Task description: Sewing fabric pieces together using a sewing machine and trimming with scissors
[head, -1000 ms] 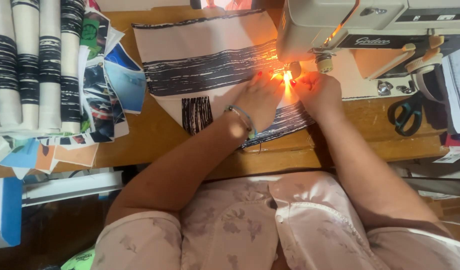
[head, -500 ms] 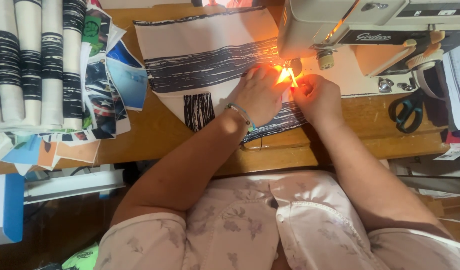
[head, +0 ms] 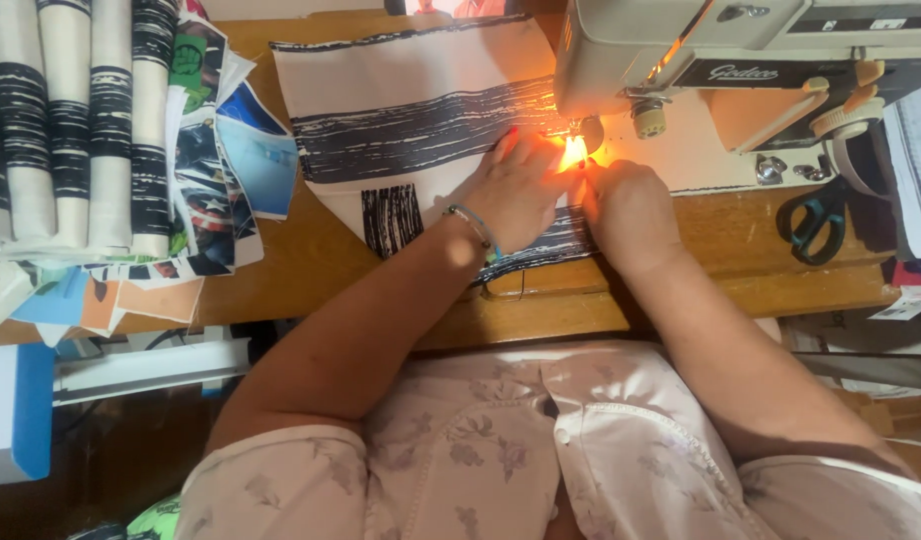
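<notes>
A cream cloth with black brushed stripes [head: 411, 110] lies spread on the wooden table under the head of a white sewing machine [head: 701, 50]. My left hand [head: 516, 190] presses flat on the cloth just left of the lit needle area. My right hand [head: 631, 210] rests on the cloth's edge right beside the needle, fingers bent down onto the fabric. A warm lamp glows between the two hands. A thin bracelet circles my left wrist.
Folded striped cloths [head: 71, 120] are stacked at the far left, with several colourful printed pieces [head: 221, 160] fanned out beside them. Teal-handled scissors [head: 811, 220] lie on the table to the right of the machine. The wooden table edge [head: 581, 310] runs just before my lap.
Both hands have crept a little farther from me with the cloth, closer under the machine head. Nothing else has shifted.
</notes>
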